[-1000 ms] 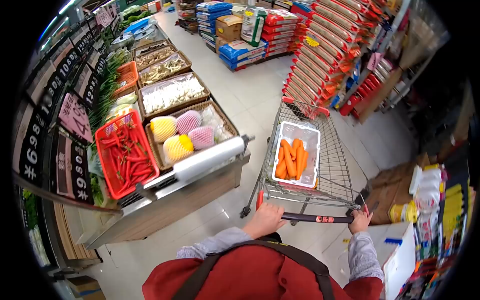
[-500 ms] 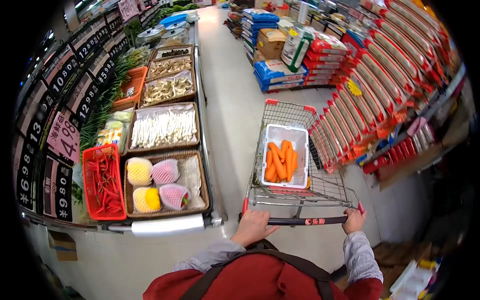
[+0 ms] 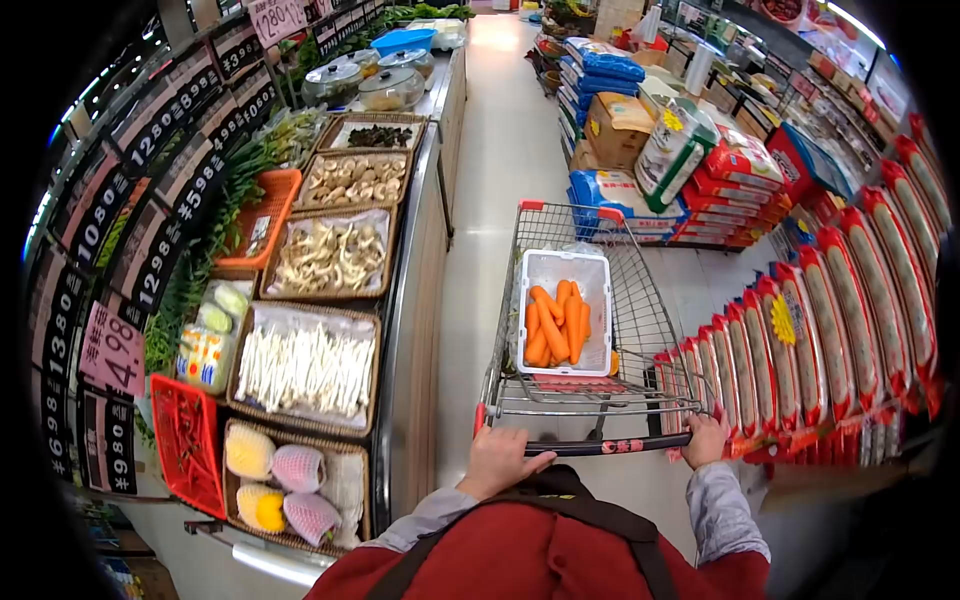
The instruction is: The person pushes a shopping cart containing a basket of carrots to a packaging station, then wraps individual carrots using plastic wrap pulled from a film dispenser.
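My left hand (image 3: 497, 460) is closed on the left end of the dark handle of a shopping cart (image 3: 632, 262). At the handle's right end, my right hand (image 3: 706, 440) grips the same bar. Inside the wire cart sits a white plastic basket (image 3: 604, 330) filled with orange carrots (image 3: 556, 324). A small orange item, partly hidden, shows beside the basket's lower right corner. Neither hand touches the basket.
Left stands a produce counter with wicker trays of mushrooms (image 3: 330, 250), net-wrapped fruit or peppers (image 3: 298, 467) and a red basket (image 3: 185, 440) of chillies. On the right are stacked rice sacks (image 3: 745, 180) and red-edged packets (image 3: 800, 340). A pale floor aisle (image 3: 490, 130) runs ahead.
The view has turned and moved forward along the aisle. Produce trays slide down and left, and the sacks shift right. Both hands stay on the cart handle.
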{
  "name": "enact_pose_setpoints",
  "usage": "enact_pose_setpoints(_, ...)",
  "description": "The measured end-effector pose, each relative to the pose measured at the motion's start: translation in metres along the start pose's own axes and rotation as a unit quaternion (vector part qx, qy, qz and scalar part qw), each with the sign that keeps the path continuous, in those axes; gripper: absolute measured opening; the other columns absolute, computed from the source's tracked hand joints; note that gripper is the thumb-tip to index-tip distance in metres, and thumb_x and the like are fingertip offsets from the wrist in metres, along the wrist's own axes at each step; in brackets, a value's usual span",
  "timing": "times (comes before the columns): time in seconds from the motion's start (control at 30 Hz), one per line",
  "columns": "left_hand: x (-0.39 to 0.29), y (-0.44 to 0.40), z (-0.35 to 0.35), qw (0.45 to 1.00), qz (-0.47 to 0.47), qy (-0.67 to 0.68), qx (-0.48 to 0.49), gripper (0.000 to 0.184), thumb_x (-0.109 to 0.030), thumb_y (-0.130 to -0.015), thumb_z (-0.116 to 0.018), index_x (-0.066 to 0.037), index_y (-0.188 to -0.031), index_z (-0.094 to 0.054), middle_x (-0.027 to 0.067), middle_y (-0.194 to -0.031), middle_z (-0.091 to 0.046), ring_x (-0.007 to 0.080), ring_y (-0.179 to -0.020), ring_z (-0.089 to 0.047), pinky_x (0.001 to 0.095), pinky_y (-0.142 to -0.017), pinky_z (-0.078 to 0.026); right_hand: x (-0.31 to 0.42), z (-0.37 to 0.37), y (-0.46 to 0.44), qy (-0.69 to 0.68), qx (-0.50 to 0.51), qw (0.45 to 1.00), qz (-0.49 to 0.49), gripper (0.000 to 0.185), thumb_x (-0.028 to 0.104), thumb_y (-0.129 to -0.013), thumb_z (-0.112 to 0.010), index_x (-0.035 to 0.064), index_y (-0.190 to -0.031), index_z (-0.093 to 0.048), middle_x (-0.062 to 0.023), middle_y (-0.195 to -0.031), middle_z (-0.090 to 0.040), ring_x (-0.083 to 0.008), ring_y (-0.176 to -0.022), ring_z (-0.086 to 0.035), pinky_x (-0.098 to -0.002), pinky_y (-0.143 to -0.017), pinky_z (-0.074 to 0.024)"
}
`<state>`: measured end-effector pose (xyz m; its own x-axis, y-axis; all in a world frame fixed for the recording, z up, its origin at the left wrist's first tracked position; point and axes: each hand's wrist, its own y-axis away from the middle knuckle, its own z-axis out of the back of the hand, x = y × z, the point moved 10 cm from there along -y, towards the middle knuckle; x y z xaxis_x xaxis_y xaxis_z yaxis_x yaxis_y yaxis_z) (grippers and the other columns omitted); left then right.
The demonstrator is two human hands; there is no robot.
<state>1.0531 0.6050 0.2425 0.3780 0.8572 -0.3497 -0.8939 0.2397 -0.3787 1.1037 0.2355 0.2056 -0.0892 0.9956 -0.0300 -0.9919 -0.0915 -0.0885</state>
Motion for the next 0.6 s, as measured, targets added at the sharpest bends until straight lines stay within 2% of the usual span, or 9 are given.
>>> enact_pose_setpoints(0.1,0.035,-0.072,-0.023,1.000,0.020,-0.013,-0.018,0.053,-0.060,-0.074,-0.065,-0.011,-0.060,-0.052,0.0070,-0.055,-0.053,0.0243,-0.055,-0.055,0.0363,-0.056,-0.040,0.007,0.004,-0.094,-0.055,-0.019,0.997,0.058,0.023,0.007,-0.059,-0.069,0.0140,-0.081,-0.063,-0.0059,-0.075,-0.061,-0.0269,-0.081,-0.060,-0.0490,-0.104,-0.0318)
enact_pose_setpoints(0.13,0.046,-0.098,-0.026,0.999,0.036,-0.017,-0.021,0.051,-0.059,-0.074,-0.065,-0.011,-0.060,-0.054,0.0059,-0.055,-0.053,0.0236,-0.055,-0.055,0.0359,-0.057,-0.040,0.004,0.005,-0.126,-0.050,-0.036,0.996,0.061,0.023,0.006,-0.059,-0.068,0.0141,-0.080,-0.063,-0.0050,-0.070,-0.060,-0.0253,-0.078,-0.061,-0.0438,-0.090,-0.0405)
enact_pose_setpoints(0.17,0.058,-0.119,-0.031,0.998,0.051,-0.026,-0.021,0.050,-0.058,-0.074,-0.066,-0.011,-0.060,-0.057,0.0049,-0.056,-0.054,0.0230,-0.055,-0.055,0.0356,-0.058,-0.041,0.002,-0.001,-0.152,-0.054,-0.036,0.996,0.063,0.023,0.006,-0.059,-0.068,0.0141,-0.080,-0.063,-0.0050,-0.070,-0.060,-0.0253,-0.078,-0.061,-0.0438,-0.090,-0.0405)
enact_pose_setpoints(0.23,0.083,-0.173,-0.042,0.997,0.047,-0.042,-0.041,0.050,-0.060,-0.073,-0.065,-0.012,-0.059,-0.056,0.0047,-0.055,-0.054,0.0232,-0.055,-0.056,0.0362,-0.056,-0.041,0.002,-0.008,-0.221,-0.070,-0.035,0.993,0.085,0.022,0.007,-0.059,-0.067,0.0147,-0.080,-0.063,-0.0050,-0.069,-0.060,-0.0256,-0.075,-0.061,-0.0403,-0.076,-0.0421)
enact_pose_setpoints(0.27,0.100,-0.200,-0.050,0.997,0.055,-0.060,-0.011,0.051,-0.060,-0.073,-0.065,-0.012,-0.059,-0.056,0.0048,-0.055,-0.055,0.0235,-0.055,-0.056,0.0364,-0.056,-0.041,0.005,-0.015,-0.254,-0.059,-0.021,0.994,0.093,0.022,0.010,-0.059,-0.068,0.0151,-0.080,-0.063,-0.0057,-0.071,-0.062,-0.0259,-0.073,-0.062,-0.0389,-0.071,-0.0416)
enact_pose_setpoints(0.3,0.116,-0.221,-0.059,0.994,0.067,-0.077,0.028,0.051,-0.061,-0.073,-0.065,-0.012,-0.059,-0.056,0.0050,-0.056,-0.055,0.0237,-0.055,-0.056,0.0366,-0.055,-0.041,0.007,-0.022,-0.284,-0.070,-0.019,0.993,0.091,0.022,0.010,-0.059,-0.068,0.0151,-0.080,-0.063,-0.0057,-0.071,-0.062,-0.0259,-0.073,-0.062,-0.0389,-0.071,-0.0416)
enact_pose_setpoints(0.43,0.194,-0.325,-0.076,0.991,0.108,-0.073,0.044,0.050,-0.057,-0.073,-0.066,-0.010,-0.059,-0.059,0.0076,-0.057,-0.057,0.0264,-0.057,-0.058,0.0393,-0.059,-0.045,0.026,-0.034,-0.414,-0.052,0.030,0.993,0.105,0.019,0.014,-0.062,-0.068,0.0144,-0.081,-0.064,-0.0060,-0.069,-0.063,-0.0264,-0.067,-0.062,-0.0395,-0.069,-0.0399)
enact_pose_setpoints(0.53,0.254,-0.409,-0.087,0.988,0.113,-0.105,0.013,0.051,-0.057,-0.074,-0.064,-0.008,-0.058,-0.059,0.0087,-0.057,-0.059,0.0276,-0.056,-0.059,0.0403,-0.059,-0.044,0.042,-0.042,-0.511,-0.052,0.024,0.993,0.101,0.018,0.014,-0.063,-0.067,0.0139,-0.081,-0.063,-0.0050,-0.071,-0.065,-0.0257,-0.069,-0.064,-0.0393,-0.069,-0.0421)
enact_pose_setpoints(0.6,0.294,-0.463,-0.094,0.985,0.116,-0.123,0.008,0.050,-0.055,-0.075,-0.064,-0.008,-0.057,-0.059,0.0087,-0.055,-0.058,0.0273,-0.055,-0.058,0.0396,-0.060,-0.044,0.057,-0.040,-0.574,-0.085,-0.015,0.991,0.104,0.016,0.013,-0.064,-0.067,0.0138,-0.079,-0.062,-0.0059,-0.070,-0.065,-0.0256,-0.067,-0.063,-0.0392,-0.067,-0.0422)
